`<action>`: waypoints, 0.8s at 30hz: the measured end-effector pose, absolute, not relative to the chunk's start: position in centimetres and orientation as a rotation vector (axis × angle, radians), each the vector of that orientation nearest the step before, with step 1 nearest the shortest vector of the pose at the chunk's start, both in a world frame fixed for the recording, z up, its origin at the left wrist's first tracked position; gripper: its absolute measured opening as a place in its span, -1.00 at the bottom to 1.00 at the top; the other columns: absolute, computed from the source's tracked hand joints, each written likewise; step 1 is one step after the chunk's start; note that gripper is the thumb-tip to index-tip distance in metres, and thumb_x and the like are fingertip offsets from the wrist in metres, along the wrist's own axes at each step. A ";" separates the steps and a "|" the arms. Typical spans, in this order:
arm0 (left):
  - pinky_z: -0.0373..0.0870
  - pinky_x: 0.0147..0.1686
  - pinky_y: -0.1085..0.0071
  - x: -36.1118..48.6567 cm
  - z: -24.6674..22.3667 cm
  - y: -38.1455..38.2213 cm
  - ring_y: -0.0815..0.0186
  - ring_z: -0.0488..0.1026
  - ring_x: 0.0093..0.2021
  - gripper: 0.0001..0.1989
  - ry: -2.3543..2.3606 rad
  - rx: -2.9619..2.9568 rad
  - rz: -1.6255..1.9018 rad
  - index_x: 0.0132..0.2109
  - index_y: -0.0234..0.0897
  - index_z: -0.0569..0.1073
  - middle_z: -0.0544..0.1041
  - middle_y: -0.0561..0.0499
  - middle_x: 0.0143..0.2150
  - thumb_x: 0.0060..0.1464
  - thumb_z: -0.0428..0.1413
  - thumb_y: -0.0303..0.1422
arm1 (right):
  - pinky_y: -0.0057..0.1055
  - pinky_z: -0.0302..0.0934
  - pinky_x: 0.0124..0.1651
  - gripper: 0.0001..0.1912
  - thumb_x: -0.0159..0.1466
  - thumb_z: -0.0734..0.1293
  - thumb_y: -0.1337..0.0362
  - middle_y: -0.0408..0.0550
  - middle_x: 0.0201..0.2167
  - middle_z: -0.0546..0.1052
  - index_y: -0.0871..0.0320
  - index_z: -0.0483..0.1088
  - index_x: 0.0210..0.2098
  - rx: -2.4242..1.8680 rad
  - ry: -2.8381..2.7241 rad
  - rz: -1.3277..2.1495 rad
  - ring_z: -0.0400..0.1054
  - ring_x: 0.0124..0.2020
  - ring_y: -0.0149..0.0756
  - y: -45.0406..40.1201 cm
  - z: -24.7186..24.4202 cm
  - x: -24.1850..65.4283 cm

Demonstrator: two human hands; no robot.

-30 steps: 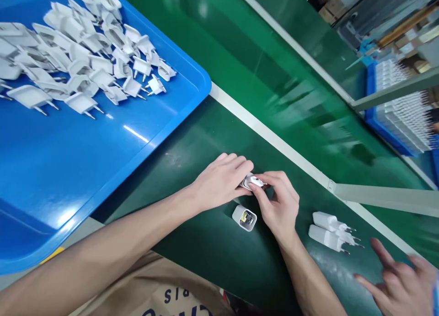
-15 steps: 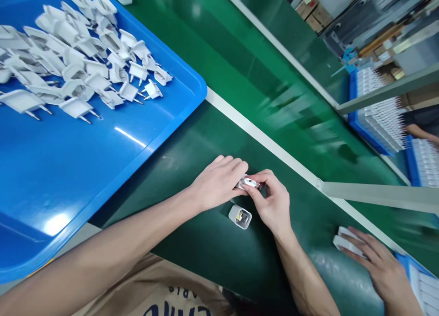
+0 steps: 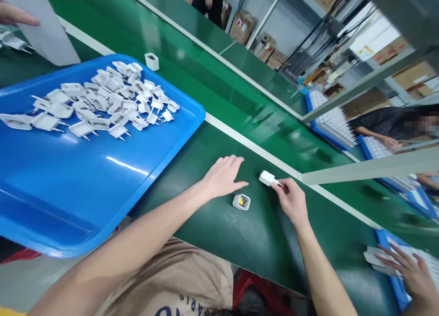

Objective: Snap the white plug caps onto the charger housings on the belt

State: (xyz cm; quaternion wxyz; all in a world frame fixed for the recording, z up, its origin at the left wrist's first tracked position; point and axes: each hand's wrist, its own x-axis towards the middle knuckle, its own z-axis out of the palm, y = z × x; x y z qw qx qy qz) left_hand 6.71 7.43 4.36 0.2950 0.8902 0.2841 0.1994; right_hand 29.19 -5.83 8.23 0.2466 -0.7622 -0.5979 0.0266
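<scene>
Between the fingertips of my right hand [image 3: 292, 198] is a white plug charger [image 3: 267, 178], pinched at its pin end with its body pointing left. My left hand [image 3: 223, 176] holds nothing; its thumb stands apart from the fingers above the green table. Just below that hand lies an open white charger housing [image 3: 241, 202], its mouth facing right and showing yellow and dark parts inside. To the left, a blue tray [image 3: 151, 181] bears a heap of white plug covers [image 3: 103, 99] with metal pins.
Another white housing [image 3: 151, 61] stands behind the tray. A co-worker's hand [image 3: 409, 268] holds white pieces at right, by a blue tray. Another person's hand at upper left holds a pale panel [image 3: 44, 28]. A metal post [image 3: 370, 169] crosses the right side.
My hands have come apart: the right has carried the charger rightward, while the left has let go and opened. The view has shifted, and the co-worker's hand at right has moved over the blue tray.
</scene>
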 end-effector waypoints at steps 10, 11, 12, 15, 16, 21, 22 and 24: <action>0.30 0.04 0.13 6.7 3.9 7.6 0.05 0.44 0.06 -0.69 0.709 2.394 0.562 0.08 -0.33 0.43 0.53 -0.18 0.01 0.28 0.10 -0.25 | -0.25 0.21 -0.28 -0.26 0.27 0.10 -0.43 0.00 -0.44 0.40 0.15 0.40 -0.37 -2.337 -1.504 -0.136 0.29 -0.40 -0.21 -12.0 10.3 34.9; 0.30 0.03 0.15 6.6 4.0 7.6 0.08 0.45 0.04 -0.72 0.698 2.392 0.563 0.06 -0.30 0.44 0.54 -0.16 0.00 0.29 0.09 -0.25 | -0.25 0.22 -0.26 -0.29 0.29 0.12 -0.39 0.00 -0.43 0.41 0.15 0.41 -0.36 -2.341 -1.502 -0.126 0.29 -0.39 -0.22 -11.9 10.3 35.1; 0.29 0.02 0.17 6.5 4.1 7.7 0.12 0.46 0.01 -0.73 0.681 2.391 0.566 0.03 -0.28 0.46 0.55 -0.12 -0.02 0.31 0.07 -0.22 | -0.26 0.23 -0.25 -0.32 0.30 0.14 -0.36 0.00 -0.42 0.41 0.15 0.41 -0.36 -2.343 -1.505 -0.113 0.29 -0.39 -0.23 -11.8 10.3 35.2; 0.25 0.04 0.21 5.9 4.8 7.6 0.21 0.48 -0.05 -0.71 0.561 2.343 0.534 -0.05 -0.21 0.50 0.58 -0.02 -0.06 0.31 0.06 -0.12 | -0.29 0.24 -0.22 -0.43 0.32 0.22 -0.25 -0.03 -0.39 0.42 0.18 0.42 -0.33 -2.336 -1.518 -0.071 0.29 -0.37 -0.28 -11.4 10.2 35.3; 0.22 0.06 0.21 5.6 5.1 7.6 0.22 0.48 -0.04 -0.69 0.511 2.312 0.486 -0.07 -0.19 0.52 0.59 0.00 -0.06 0.28 0.09 -0.07 | -0.30 0.25 -0.21 -0.46 0.33 0.25 -0.22 -0.05 -0.39 0.42 0.19 0.41 -0.31 -2.335 -1.517 -0.057 0.29 -0.37 -0.31 -11.2 10.2 35.3; 0.13 0.09 0.24 4.3 6.0 7.3 0.16 0.43 0.06 -0.47 0.303 2.257 0.248 -0.04 -0.12 0.55 0.59 0.06 -0.01 -0.11 0.37 0.04 | -0.38 0.30 -0.23 -0.56 0.41 0.29 -0.08 -0.15 -0.39 0.40 0.23 0.39 -0.21 -2.368 -1.399 0.002 0.29 -0.39 -0.42 -11.4 8.8 35.3; 0.11 0.09 0.25 4.2 6.0 7.3 0.16 0.43 0.06 -0.45 0.266 2.262 0.247 -0.04 -0.11 0.55 0.59 0.07 -0.01 -0.15 0.39 0.03 | -0.39 0.31 -0.23 -0.58 0.42 0.29 -0.07 -0.15 -0.38 0.41 0.23 0.39 -0.19 -2.380 -1.354 -0.003 0.30 -0.39 -0.43 -11.5 8.3 35.2; 0.09 0.07 0.26 4.2 5.9 7.0 0.18 0.44 0.03 -0.50 0.220 2.269 0.262 -0.06 -0.09 0.56 0.60 0.09 -0.04 -0.13 0.39 0.00 | -0.40 0.33 -0.24 -0.60 0.44 0.28 -0.04 -0.15 -0.36 0.41 0.23 0.39 -0.15 -2.398 -1.256 -0.036 0.31 -0.38 -0.43 -11.7 7.1 34.8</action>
